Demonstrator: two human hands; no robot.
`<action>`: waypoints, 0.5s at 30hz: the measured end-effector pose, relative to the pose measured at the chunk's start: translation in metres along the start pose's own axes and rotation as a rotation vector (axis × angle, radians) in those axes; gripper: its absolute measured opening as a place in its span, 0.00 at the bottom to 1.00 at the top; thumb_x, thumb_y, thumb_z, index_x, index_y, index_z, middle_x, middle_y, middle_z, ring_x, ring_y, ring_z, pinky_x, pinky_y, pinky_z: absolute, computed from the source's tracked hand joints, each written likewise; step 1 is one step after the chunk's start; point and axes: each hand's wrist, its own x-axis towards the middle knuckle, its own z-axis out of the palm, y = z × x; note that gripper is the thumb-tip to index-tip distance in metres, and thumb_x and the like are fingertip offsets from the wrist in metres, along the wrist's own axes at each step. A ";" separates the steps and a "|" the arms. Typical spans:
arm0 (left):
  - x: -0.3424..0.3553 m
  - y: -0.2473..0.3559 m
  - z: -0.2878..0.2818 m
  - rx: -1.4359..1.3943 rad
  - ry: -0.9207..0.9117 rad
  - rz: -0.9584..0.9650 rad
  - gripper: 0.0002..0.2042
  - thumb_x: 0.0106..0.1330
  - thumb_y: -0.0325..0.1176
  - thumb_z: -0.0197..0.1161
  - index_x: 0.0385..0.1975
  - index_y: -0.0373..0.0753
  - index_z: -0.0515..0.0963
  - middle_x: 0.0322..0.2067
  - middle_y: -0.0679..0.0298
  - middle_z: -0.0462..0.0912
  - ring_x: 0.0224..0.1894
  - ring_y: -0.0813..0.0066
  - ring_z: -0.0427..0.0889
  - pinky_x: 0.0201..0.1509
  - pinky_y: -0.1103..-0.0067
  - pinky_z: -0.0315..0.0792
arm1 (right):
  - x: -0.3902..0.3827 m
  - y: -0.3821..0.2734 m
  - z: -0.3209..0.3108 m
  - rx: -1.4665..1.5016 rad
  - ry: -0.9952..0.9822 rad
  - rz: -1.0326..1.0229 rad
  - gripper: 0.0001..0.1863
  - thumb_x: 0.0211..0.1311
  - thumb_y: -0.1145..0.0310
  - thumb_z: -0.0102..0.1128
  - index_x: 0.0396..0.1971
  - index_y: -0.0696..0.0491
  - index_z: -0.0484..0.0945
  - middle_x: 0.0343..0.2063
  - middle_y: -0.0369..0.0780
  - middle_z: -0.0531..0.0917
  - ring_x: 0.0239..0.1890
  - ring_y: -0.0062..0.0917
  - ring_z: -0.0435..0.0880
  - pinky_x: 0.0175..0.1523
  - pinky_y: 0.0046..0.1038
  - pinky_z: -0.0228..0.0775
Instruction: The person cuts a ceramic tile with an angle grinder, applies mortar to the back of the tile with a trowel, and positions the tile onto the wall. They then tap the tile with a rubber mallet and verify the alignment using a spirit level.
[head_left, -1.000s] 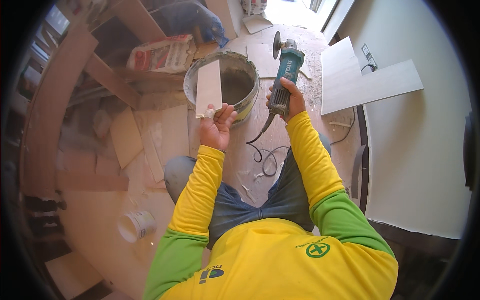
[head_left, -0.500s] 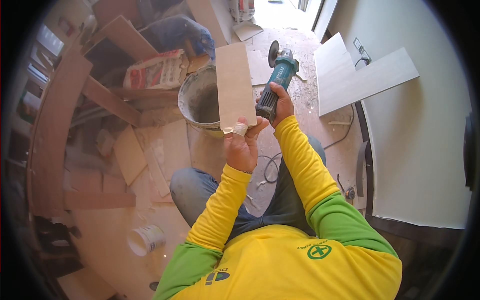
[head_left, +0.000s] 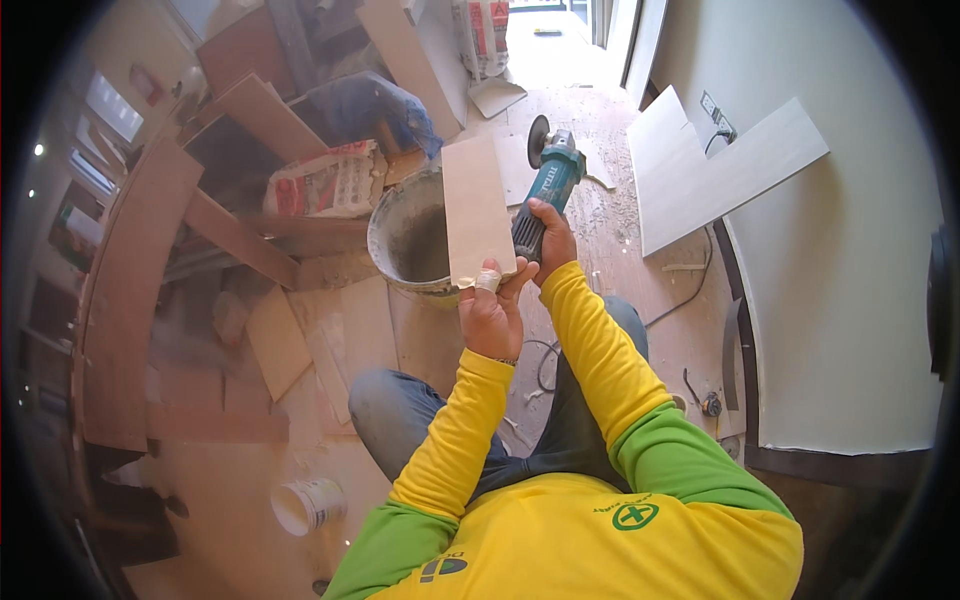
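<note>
My left hand (head_left: 490, 322) pinches the near end of a flat, pale rectangular tile (head_left: 477, 210), whose near edge looks chipped. White tape wraps one of its fingers. The tile points away from me, partly in front of a large mortar-stained bucket (head_left: 397, 240). Just to the right, my right hand (head_left: 553, 243) is wrapped round the body of a teal and black angle grinder (head_left: 547, 195). The grinder's round disc (head_left: 539, 141) is at the far end, apart from the tile. Both hands are close together above my knees.
A large L-shaped tile (head_left: 690, 185) leans by the right wall, near a socket (head_left: 718, 118). The cord (head_left: 680, 302) trails over the floor. Cut tile pieces (head_left: 278, 343), a paper sack (head_left: 325, 182) and a tipped white tub (head_left: 308, 506) lie left. A tape measure (head_left: 711, 404) sits right.
The view has shifted a little, so the surroundings sit lower in the picture. Both hands keep their hold on the tile and the grinder, with little movement between them.
</note>
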 end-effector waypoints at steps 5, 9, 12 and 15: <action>0.002 0.000 0.004 -0.020 0.023 -0.003 0.11 0.71 0.31 0.53 0.50 0.39 0.70 0.39 0.58 0.83 0.42 0.62 0.85 0.56 0.63 0.77 | -0.002 -0.001 0.002 -0.042 0.020 -0.037 0.18 0.56 0.64 0.63 0.44 0.54 0.71 0.30 0.39 0.79 0.27 0.26 0.82 0.35 0.28 0.79; 0.003 0.002 0.002 0.005 0.079 -0.069 0.10 0.70 0.33 0.54 0.48 0.42 0.71 0.38 0.57 0.84 0.41 0.62 0.85 0.56 0.63 0.74 | -0.010 -0.003 0.004 -0.072 0.031 -0.075 0.20 0.55 0.66 0.63 0.47 0.55 0.71 0.34 0.38 0.78 0.29 0.27 0.81 0.36 0.29 0.78; 0.005 0.003 0.001 0.040 0.108 -0.104 0.09 0.70 0.34 0.54 0.47 0.42 0.72 0.38 0.56 0.85 0.39 0.63 0.85 0.54 0.64 0.74 | -0.012 -0.005 0.007 -0.087 0.026 -0.104 0.20 0.55 0.66 0.63 0.47 0.55 0.71 0.34 0.39 0.78 0.30 0.27 0.81 0.36 0.28 0.78; 0.007 0.002 0.001 0.052 0.155 -0.144 0.08 0.70 0.35 0.54 0.45 0.43 0.73 0.38 0.55 0.85 0.36 0.64 0.85 0.51 0.66 0.74 | -0.014 -0.007 0.008 -0.104 0.015 -0.123 0.20 0.55 0.66 0.63 0.46 0.56 0.71 0.34 0.39 0.78 0.30 0.26 0.81 0.36 0.28 0.77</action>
